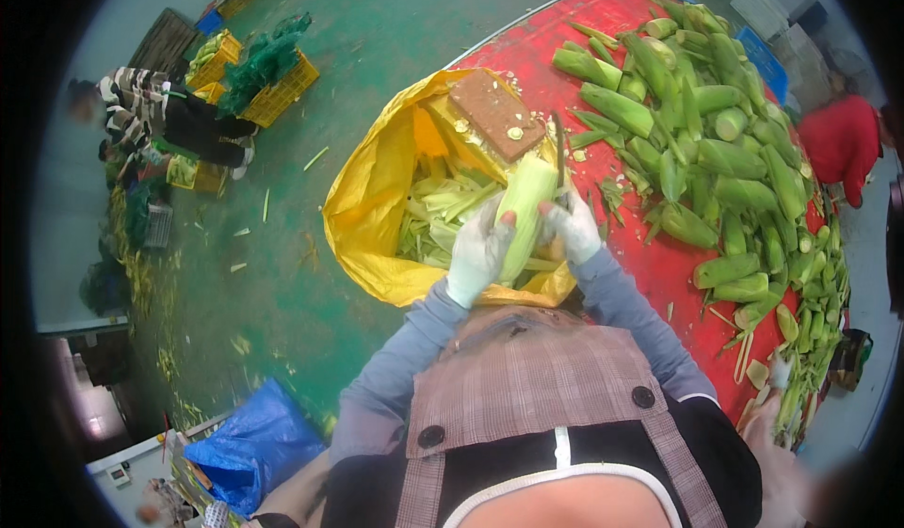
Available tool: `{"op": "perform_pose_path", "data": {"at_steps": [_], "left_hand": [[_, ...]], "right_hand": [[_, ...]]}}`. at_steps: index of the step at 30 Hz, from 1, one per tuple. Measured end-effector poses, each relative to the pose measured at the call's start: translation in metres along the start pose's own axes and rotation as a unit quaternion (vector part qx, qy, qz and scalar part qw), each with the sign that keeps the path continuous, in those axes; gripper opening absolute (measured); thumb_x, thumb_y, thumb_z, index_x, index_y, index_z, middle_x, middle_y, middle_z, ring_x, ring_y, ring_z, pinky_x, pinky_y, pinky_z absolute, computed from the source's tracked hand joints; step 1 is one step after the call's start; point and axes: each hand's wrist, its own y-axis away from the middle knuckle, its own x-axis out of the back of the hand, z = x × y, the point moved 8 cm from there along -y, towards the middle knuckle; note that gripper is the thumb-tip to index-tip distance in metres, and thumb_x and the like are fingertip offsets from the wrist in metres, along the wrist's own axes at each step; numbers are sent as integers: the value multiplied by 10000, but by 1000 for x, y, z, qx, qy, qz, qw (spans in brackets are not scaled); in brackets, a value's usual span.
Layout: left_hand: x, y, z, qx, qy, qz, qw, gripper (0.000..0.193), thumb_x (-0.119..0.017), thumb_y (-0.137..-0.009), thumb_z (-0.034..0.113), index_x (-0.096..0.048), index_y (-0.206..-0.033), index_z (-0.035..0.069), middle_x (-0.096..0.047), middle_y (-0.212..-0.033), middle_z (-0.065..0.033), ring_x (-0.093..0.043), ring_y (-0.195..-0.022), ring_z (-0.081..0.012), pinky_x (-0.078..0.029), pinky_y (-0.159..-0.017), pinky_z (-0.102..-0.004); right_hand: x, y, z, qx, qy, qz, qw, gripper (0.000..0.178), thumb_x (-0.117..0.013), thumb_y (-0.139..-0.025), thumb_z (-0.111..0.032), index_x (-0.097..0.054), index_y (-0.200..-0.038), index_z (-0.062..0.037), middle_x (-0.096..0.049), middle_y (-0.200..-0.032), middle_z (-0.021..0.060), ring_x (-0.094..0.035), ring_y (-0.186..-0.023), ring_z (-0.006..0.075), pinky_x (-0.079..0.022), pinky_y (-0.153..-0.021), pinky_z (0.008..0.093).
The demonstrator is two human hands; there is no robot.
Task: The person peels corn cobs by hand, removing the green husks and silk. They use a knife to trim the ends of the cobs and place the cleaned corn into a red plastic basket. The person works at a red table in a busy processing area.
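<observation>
My left hand (480, 250), in a whitish glove with bare fingertips, is wrapped round a partly husked, pale green ear of corn (525, 210). The ear stands tilted over the mouth of a yellow sack (363, 203). My right hand (573, 230), gloved the same way, is closed close by the ear's right side. From it a thin dark knife blade (559, 142) points away from me; the handle is hidden in the fingers. Loose green husks (438, 213) lie inside the sack. A brown block (497, 114) with small cut corn pieces on it rests at the sack's far edge.
A large heap of unhusked corn (711, 152) covers much of the red surface (650, 288) on my right. A person in red (838, 147) is beyond it. Far left, a person in a striped top (141, 104) bends near yellow crates (282, 90). A blue bag (254, 443) lies lower left.
</observation>
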Motion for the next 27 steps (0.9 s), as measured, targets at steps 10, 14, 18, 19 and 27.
{"op": "perform_pose_path", "data": {"at_steps": [10,14,18,19,27], "left_hand": [[24,-1,27,-87,-150,11,985,284,-612,-874,107,-676,-1146,53,-660,-1024,-172,-641,-993,-353,-509,-843,-377],[23,-4,24,-71,-158,7,985,211,-628,-854,54,-673,-1056,16,-670,-922,-131,-655,-824,-249,-514,-759,-317],[19,-3,-33,133,70,36,988,131,-576,-890,34,-653,-985,-12,-657,-882,-56,-588,-770,-110,-475,-720,-254],[19,-3,-38,132,106,59,984,133,-565,-894,33,-646,-989,-14,-645,-878,-44,-572,-777,-96,-466,-719,-246],[-1,5,-16,78,142,97,982,216,-526,-905,48,-604,-1089,-32,-639,-991,-65,-594,-860,-138,-494,-749,-276]], "right_hand": [[-13,25,-25,73,88,-23,993,709,-881,-701,-210,-537,-1283,2,-639,-1126,82,-598,-1022,177,-490,-910,320],[-10,25,-30,113,201,-27,973,690,-887,-689,-207,-559,-1259,0,-647,-1103,89,-600,-1008,172,-492,-882,310],[-9,14,0,29,27,-106,994,688,-874,-720,-253,-553,-1270,8,-651,-1084,97,-609,-971,168,-497,-854,311],[-3,11,8,-32,9,-83,996,699,-874,-723,-255,-546,-1281,8,-651,-1091,97,-609,-978,169,-495,-865,314],[19,-3,-1,48,-32,81,995,580,-821,-791,-325,-572,-1212,-12,-659,-927,41,-554,-594,67,-416,-433,231]]}}
